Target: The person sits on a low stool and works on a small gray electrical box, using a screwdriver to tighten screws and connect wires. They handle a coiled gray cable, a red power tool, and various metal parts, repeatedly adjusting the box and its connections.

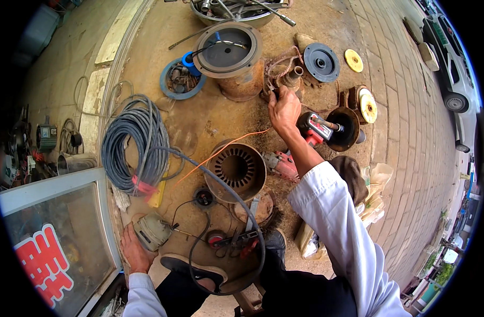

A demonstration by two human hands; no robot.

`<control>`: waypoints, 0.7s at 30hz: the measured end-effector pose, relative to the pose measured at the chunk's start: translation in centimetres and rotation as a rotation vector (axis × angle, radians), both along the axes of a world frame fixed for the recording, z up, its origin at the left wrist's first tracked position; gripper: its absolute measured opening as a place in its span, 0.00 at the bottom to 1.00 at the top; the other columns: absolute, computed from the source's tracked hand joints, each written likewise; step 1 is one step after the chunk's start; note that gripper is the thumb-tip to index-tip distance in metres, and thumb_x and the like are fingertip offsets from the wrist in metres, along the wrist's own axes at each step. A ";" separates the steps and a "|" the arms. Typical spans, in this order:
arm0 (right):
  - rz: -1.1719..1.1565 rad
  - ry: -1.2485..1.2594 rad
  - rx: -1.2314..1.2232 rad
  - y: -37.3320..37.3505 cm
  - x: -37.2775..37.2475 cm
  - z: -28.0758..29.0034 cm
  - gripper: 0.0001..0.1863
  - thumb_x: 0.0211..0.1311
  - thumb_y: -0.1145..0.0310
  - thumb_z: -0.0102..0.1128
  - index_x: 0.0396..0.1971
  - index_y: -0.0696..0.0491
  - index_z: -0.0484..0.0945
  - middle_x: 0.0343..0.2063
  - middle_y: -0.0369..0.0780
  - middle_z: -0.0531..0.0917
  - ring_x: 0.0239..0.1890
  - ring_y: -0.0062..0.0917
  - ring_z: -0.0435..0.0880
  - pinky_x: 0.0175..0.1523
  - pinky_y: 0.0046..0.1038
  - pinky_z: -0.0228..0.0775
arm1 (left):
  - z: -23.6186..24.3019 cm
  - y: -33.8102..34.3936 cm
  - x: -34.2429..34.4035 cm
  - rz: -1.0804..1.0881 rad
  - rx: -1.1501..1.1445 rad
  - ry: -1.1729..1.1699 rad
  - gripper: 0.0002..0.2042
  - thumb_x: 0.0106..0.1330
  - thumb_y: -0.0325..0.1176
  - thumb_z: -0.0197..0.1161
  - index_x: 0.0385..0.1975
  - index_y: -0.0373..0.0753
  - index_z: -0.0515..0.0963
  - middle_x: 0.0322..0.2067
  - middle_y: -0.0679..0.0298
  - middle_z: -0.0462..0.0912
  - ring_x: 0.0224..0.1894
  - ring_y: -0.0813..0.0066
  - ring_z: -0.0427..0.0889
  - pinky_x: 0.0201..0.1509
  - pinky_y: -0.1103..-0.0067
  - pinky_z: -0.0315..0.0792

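- Casting: rusty, with a tilted pipe stub, located on the floor far and right of centre, just right of the drum.
- Right hand: fingers bent well in, at the near left of the casting. Contact appears likely; whether anything is pinched cannot be determined, as the hand hides most of its fingertips.
- Left hand: near left, fingers extended, thumb apart, against or just beside the khaki box. Possibly steadying it; a grip cannot be confirmed.
- Drum: stands upright, flange uppermost, presumably for a stable footing.
- Core: slotted, stood on end with bore facing up, a position likely to stop it rolling.
- Bowl: far, gathers the tools in one place.
- Tray: blue, left of the drum, contains small hardware, likely to prevent loss.
- Coil: left, wound and laid down, probably to limit tangling; one length nevertheless passes over the core's near-left rim.
- Grey disc: far right, laid flat, presumably for stability.
- Power tool: right of the core, partly beneath the right forearm, presumably kept within reach.
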State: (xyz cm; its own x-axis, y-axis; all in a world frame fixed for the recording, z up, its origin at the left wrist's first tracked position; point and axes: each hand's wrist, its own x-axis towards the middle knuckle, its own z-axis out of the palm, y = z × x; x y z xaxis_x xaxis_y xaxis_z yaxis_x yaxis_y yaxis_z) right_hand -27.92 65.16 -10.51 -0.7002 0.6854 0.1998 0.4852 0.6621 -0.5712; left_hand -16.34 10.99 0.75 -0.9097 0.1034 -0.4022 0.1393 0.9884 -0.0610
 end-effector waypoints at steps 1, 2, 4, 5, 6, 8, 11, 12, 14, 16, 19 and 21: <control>0.014 0.004 0.023 0.0 -0.1 0.1 0.10 0.59 0.66 0.65 0.31 0.57 0.77 0.35 0.53 0.82 0.38 0.53 0.82 0.43 0.50 0.73 | 0.0 0.0 0.0 0.005 -0.005 -0.006 0.59 0.28 0.32 0.83 0.70 0.35 0.57 0.63 0.46 0.68 0.67 0.45 0.66 0.74 0.62 0.59; 0.028 0.007 0.046 0.1 -0.2 0.2 0.09 0.60 0.66 0.65 0.31 0.57 0.78 0.35 0.52 0.81 0.37 0.53 0.82 0.43 0.50 0.73 | -0.1 -0.1 0.1 0.024 -0.003 -0.005 0.61 0.27 0.32 0.84 0.70 0.37 0.57 0.64 0.48 0.68 0.68 0.47 0.65 0.74 0.62 0.59; 0.049 0.002 0.085 0.2 -0.5 0.5 0.09 0.60 0.66 0.64 0.32 0.57 0.78 0.36 0.52 0.82 0.37 0.53 0.82 0.42 0.51 0.74 | -0.5 -0.3 0.2 0.062 0.000 -0.003 0.63 0.24 0.30 0.87 0.71 0.40 0.57 0.66 0.52 0.66 0.70 0.50 0.63 0.75 0.63 0.58; 0.055 -0.008 0.100 0.3 -0.7 0.5 0.09 0.60 0.66 0.64 0.32 0.57 0.78 0.36 0.52 0.82 0.37 0.52 0.83 0.41 0.50 0.74 | -0.5 -0.3 0.3 0.057 -0.001 -0.002 0.63 0.24 0.30 0.87 0.71 0.39 0.57 0.66 0.52 0.66 0.70 0.50 0.63 0.75 0.63 0.58; 0.061 -0.017 0.115 0.4 -0.8 0.6 0.09 0.60 0.66 0.64 0.32 0.56 0.78 0.36 0.52 0.82 0.36 0.52 0.83 0.41 0.50 0.74 | -0.4 -0.3 0.2 0.051 -0.002 -0.001 0.63 0.24 0.30 0.87 0.71 0.39 0.57 0.66 0.52 0.66 0.70 0.50 0.63 0.74 0.63 0.58; 0.044 -0.050 0.108 0.5 -0.9 0.7 0.09 0.60 0.66 0.64 0.32 0.56 0.78 0.37 0.51 0.82 0.36 0.52 0.83 0.41 0.50 0.75 | -0.4 -0.2 0.2 0.048 -0.003 0.000 0.63 0.24 0.30 0.87 0.71 0.39 0.57 0.66 0.52 0.66 0.70 0.50 0.63 0.74 0.63 0.59; 0.025 -0.021 0.106 0.5 -1.1 0.5 0.09 0.60 0.66 0.65 0.31 0.56 0.76 0.34 0.51 0.81 0.36 0.53 0.82 0.40 0.50 0.73 | -0.3 -0.1 0.2 0.054 -0.002 0.001 0.63 0.24 0.30 0.86 0.71 0.39 0.56 0.66 0.51 0.66 0.70 0.49 0.63 0.74 0.63 0.59; 0.019 0.001 0.106 0.6 -1.2 0.4 0.10 0.59 0.66 0.66 0.30 0.56 0.76 0.33 0.51 0.81 0.35 0.54 0.81 0.40 0.50 0.72 | -0.3 0.0 0.1 0.054 0.001 0.001 0.63 0.24 0.30 0.86 0.71 0.38 0.56 0.66 0.51 0.66 0.70 0.49 0.63 0.74 0.63 0.59; 0.046 0.004 0.120 0.7 -1.2 0.1 0.10 0.59 0.66 0.66 0.30 0.56 0.76 0.33 0.51 0.81 0.35 0.53 0.81 0.40 0.50 0.72 | -0.3 -0.1 0.1 0.048 0.006 0.004 0.63 0.24 0.30 0.86 0.71 0.38 0.56 0.66 0.51 0.66 0.70 0.49 0.63 0.74 0.63 0.59; 0.059 0.000 0.120 0.8 -1.1 -0.1 0.09 0.60 0.66 0.66 0.30 0.56 0.76 0.33 0.51 0.81 0.36 0.53 0.81 0.40 0.50 0.72 | -0.5 -0.3 0.2 0.038 0.010 0.009 0.64 0.24 0.30 0.86 0.71 0.38 0.56 0.66 0.51 0.66 0.70 0.49 0.63 0.74 0.63 0.59; 0.065 -0.024 0.113 0.7 -1.3 0.2 0.09 0.60 0.66 0.65 0.31 0.56 0.77 0.35 0.50 0.81 0.36 0.52 0.82 0.41 0.49 0.73 | -0.5 -0.2 0.2 0.053 0.008 0.004 0.63 0.24 0.31 0.86 0.71 0.38 0.56 0.66 0.51 0.66 0.69 0.49 0.63 0.74 0.63 0.58; 0.078 -0.051 0.122 0.8 -1.4 0.4 0.09 0.59 0.66 0.65 0.34 0.55 0.79 0.37 0.50 0.82 0.36 0.51 0.84 0.41 0.49 0.76 | -0.5 -0.2 0.2 0.049 0.001 0.005 0.63 0.24 0.31 0.86 0.71 0.38 0.56 0.65 0.51 0.66 0.69 0.49 0.63 0.75 0.63 0.58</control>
State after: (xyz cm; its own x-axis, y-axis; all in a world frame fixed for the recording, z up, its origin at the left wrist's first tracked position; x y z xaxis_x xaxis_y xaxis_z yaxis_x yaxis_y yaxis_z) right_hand -29.31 65.97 -10.06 -0.7615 0.6015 0.2413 0.4561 0.7619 -0.4599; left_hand -16.16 10.74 0.21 -0.9155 0.0589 -0.3980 0.0903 0.9941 -0.0606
